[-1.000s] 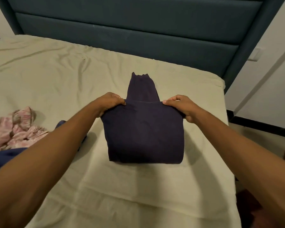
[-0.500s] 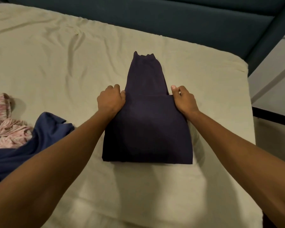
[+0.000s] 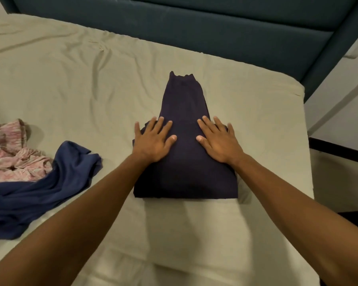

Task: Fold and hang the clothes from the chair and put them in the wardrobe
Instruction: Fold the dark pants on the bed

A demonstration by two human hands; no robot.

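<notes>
A dark purple garment (image 3: pixel 185 172) lies folded on the bed (image 3: pixel 70 79), a narrower layer of it reaching toward the headboard. My left hand (image 3: pixel 152 140) rests flat on the fold's upper left part, fingers spread and straight. My right hand (image 3: pixel 217 139) presses flat on the upper right part, fingers spread too. Neither hand grips the cloth. A loose navy blue garment (image 3: pixel 41 186) lies crumpled to the left, touching a pink patterned garment (image 3: pixel 12 153) at the left edge.
The beige sheet covers the bed, with its right edge (image 3: pixel 306 141) close to the folded garment. A dark teal padded headboard (image 3: pixel 194 23) runs along the far side. Floor and a dark strip (image 3: pixel 339 149) lie to the right.
Both hands let go of the fold's upper edge and moved onto the top of the dark purple garment, lying flat with fingers spread. The folded layer lies down flat.
</notes>
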